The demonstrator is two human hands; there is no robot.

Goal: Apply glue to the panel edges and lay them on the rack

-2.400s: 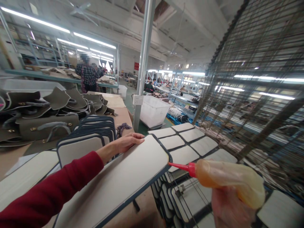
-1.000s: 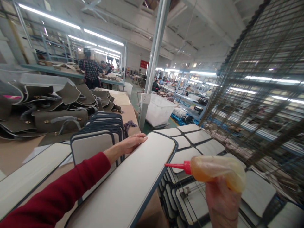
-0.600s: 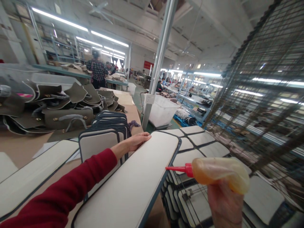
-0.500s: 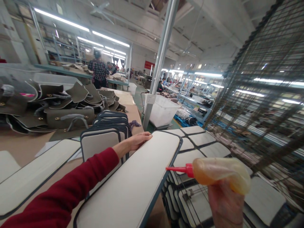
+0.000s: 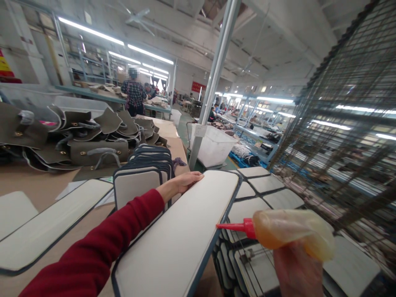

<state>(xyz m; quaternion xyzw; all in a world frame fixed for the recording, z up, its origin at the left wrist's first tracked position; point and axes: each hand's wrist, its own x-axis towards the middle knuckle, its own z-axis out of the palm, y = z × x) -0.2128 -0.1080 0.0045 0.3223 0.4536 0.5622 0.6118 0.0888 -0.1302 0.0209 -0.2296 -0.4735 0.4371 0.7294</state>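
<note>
My left hand (image 5: 187,181) grips the far left edge of a long white panel (image 5: 173,235) with dark blue edging and cut corners. The panel lies tilted in front of me. In my right hand (image 5: 297,264) is a squeeze bottle (image 5: 291,231) of amber liquid, held on its side. Its red nozzle (image 5: 232,227) points left, with the tip at the panel's right edge. Behind my left arm a row of similar dark-edged panels (image 5: 137,185) stands upright. Another long panel (image 5: 55,222) lies flat at the left.
Brown bag pieces with handles (image 5: 95,152) are heaped at the back left. More white panels (image 5: 283,198) are stacked at the right, beside a wire mesh (image 5: 349,99). A metal post (image 5: 213,82) and a white bin (image 5: 213,144) stand ahead. A person (image 5: 133,95) works farther back.
The view has shifted slightly, so most things appear a little farther right. The nozzle tip has slid a short way toward me along the panel's right edge. Both hands keep their hold.
</note>
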